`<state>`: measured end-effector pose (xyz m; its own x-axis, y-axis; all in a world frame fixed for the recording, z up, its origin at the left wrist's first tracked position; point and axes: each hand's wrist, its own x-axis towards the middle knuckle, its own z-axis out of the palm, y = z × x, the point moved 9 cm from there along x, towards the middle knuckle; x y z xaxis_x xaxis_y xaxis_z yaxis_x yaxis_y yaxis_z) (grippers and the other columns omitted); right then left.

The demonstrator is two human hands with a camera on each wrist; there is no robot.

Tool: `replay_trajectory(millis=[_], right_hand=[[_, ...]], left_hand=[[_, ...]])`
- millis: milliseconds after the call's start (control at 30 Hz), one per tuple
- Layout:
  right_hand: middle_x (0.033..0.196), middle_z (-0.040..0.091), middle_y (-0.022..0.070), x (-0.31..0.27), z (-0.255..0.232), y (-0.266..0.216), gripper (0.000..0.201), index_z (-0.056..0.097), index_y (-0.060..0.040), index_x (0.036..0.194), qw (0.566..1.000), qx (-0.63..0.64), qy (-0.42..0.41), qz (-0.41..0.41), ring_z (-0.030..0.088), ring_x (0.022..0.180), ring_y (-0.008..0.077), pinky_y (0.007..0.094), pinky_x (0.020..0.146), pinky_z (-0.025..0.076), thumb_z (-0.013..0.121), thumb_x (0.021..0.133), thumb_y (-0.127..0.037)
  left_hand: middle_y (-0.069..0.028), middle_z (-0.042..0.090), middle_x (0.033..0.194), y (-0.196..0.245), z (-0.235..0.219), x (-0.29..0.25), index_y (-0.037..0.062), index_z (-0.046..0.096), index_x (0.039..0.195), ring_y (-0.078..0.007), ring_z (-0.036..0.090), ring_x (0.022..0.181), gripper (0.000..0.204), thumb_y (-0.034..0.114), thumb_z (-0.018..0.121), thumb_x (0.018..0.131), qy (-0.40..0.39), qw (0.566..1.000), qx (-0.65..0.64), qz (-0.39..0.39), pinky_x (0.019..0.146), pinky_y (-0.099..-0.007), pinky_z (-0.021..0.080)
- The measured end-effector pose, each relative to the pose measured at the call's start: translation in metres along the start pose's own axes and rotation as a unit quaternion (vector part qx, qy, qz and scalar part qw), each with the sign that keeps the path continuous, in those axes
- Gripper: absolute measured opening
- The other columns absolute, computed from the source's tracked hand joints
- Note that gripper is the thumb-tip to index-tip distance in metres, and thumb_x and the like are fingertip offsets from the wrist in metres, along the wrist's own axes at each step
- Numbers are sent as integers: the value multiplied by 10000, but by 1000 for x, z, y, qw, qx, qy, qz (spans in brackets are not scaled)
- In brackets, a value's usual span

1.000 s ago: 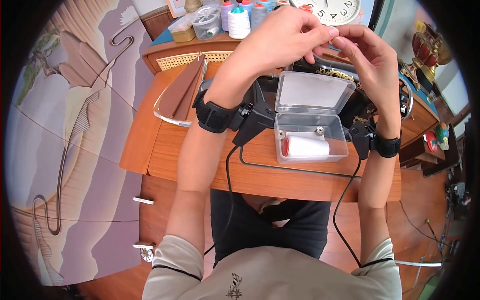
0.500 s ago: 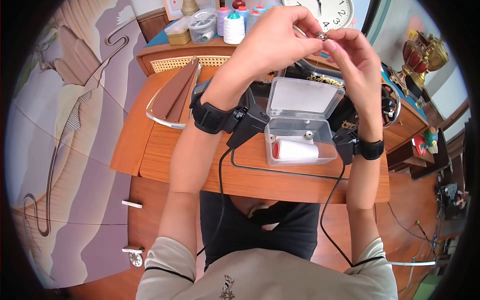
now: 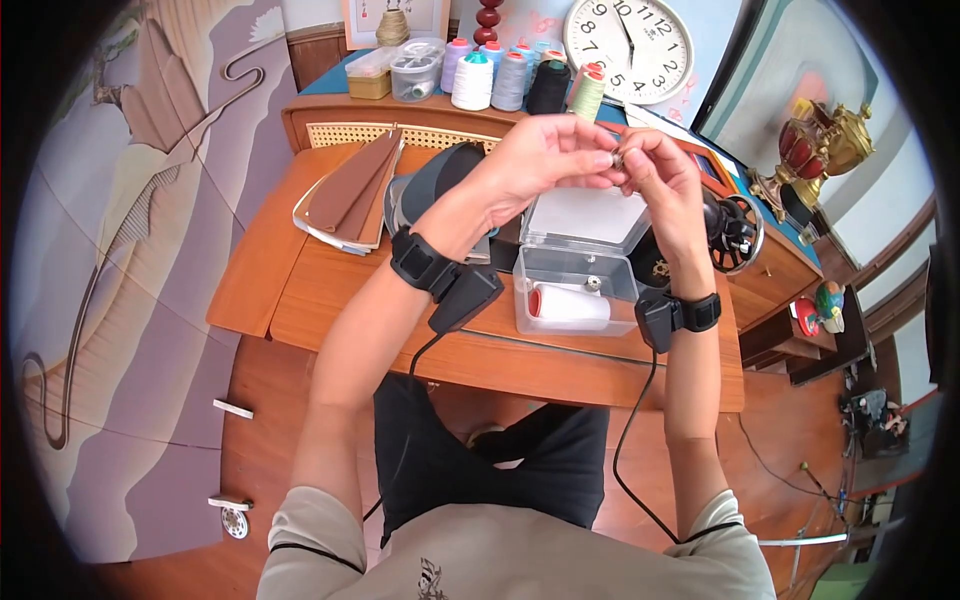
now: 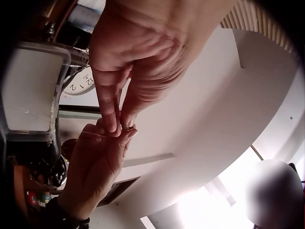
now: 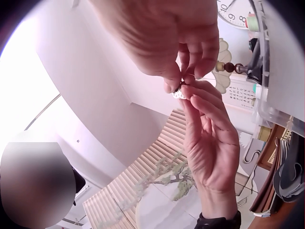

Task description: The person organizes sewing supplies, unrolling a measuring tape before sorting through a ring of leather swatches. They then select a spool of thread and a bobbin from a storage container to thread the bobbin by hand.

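Observation:
Above the clear plastic box, my left hand (image 3: 530, 165) and right hand (image 3: 665, 185) meet fingertip to fingertip. Between them they pinch a small metal bobbin (image 3: 618, 161); its holed rim shows in the right wrist view, while fingers hide much of the rest. A fine thread (image 4: 94, 134) runs past the fingertips in the left wrist view. Below, the box (image 3: 627, 302) stands with its lid (image 3: 580, 220) raised. Inside lie a white thread spool (image 3: 575, 304) on its side and another metal bobbin (image 3: 593, 283).
Behind the box sits a black sewing machine with a spoked handwheel (image 3: 737, 235). Several thread cones (image 3: 472, 82) and a round clock (image 3: 630, 48) line the back shelf. Brown folders (image 3: 350, 190) lie on the left of the wooden table (image 3: 480, 352). Cables hang from both wrist cameras.
Both hands have come down and nearer the body, still together at the bobbin. The head view has shifted, so more of the clock and thread cones shows.

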<state>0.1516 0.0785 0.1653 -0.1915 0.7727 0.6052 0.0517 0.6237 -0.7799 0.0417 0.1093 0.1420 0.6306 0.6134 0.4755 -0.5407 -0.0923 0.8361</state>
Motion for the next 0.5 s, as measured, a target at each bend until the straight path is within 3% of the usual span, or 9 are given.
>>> replay_trajectory(millis=[133,200,300,467,500], right_hand=[[888,552,-9,-11,18,23,118,592,-51,919,995,68,-51,47,497,735,42,194,590,405,598,929,-168],[838,546,-22,-16,24,34,123,597,-63,936,995,60,-49,68,471,668,29,178,530,368,598,931,-186],[747,540,-46,-25,26,50,158,579,-71,1021,989,73,-5,126,396,546,1,162,440,275,587,940,-207],[727,539,-39,-35,27,60,162,592,-37,1019,986,-10,38,160,398,551,12,177,455,293,562,950,-181],[719,542,-42,-36,27,57,162,610,-31,998,987,-83,24,133,403,557,22,184,475,305,559,951,-177]], left_hand=[[-116,670,977,-29,-12,-22,-14,606,1078,-158,664,867,241,124,649,885,-30,997,-39,-61,807,-275,551],[-112,673,959,-35,-21,-27,-10,612,1079,-151,661,834,242,126,652,883,-25,998,-26,-56,780,-269,548],[-116,677,942,-35,-30,-31,-17,616,1084,-149,658,837,242,104,651,877,-14,999,18,-22,743,-265,539],[-114,678,941,-29,-48,-31,-29,621,1074,-141,655,826,237,89,655,872,68,996,-5,50,730,-253,534],[-112,678,941,-28,-50,-32,-29,624,1071,-135,653,824,235,89,657,871,81,995,7,61,718,-250,532]])
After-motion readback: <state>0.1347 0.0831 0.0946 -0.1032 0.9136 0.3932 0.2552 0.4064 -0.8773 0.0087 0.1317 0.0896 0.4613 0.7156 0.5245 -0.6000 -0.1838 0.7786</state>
